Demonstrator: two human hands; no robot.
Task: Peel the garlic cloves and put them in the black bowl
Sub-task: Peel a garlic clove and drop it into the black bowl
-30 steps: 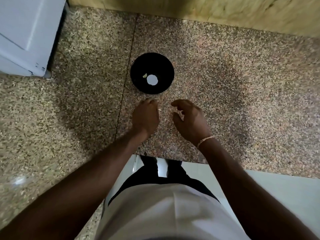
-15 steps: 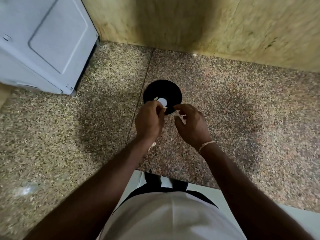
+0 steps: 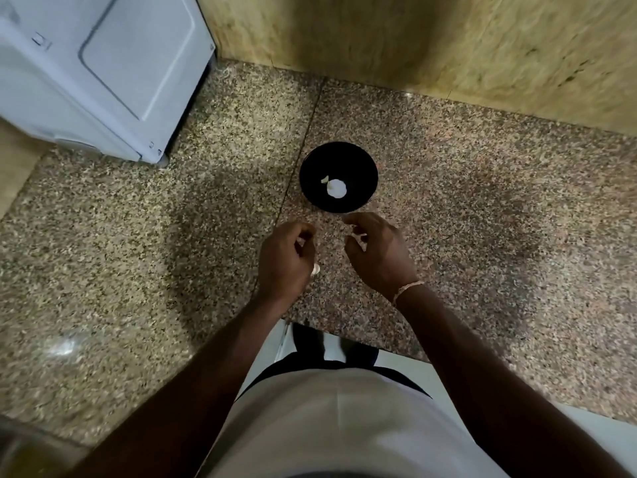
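Surroundings: a white appliance (image 3: 103, 74) stands at the far left of the speckled desk (image 3: 482, 208); a yellow-brown wall (image 3: 413, 39) runs along the back.
Bowl: the black bowl (image 3: 312, 188) sits on the desk just beyond both hands, with a pale clove (image 3: 324, 180) inside beside a bright white patch that is hard to identify.
Left hand (image 3: 284, 262): fingers curled, a small pale piece (image 3: 315, 269) showing at its lower edge; what it is cannot be told.
Right hand (image 3: 377, 253): fingertips pinch a small pale scrap (image 3: 361, 237), too blurred to name.
Hidden: the palms face down, so whatever else they hold is out of sight.
Cut off: the appliance and both forearms run out of view.
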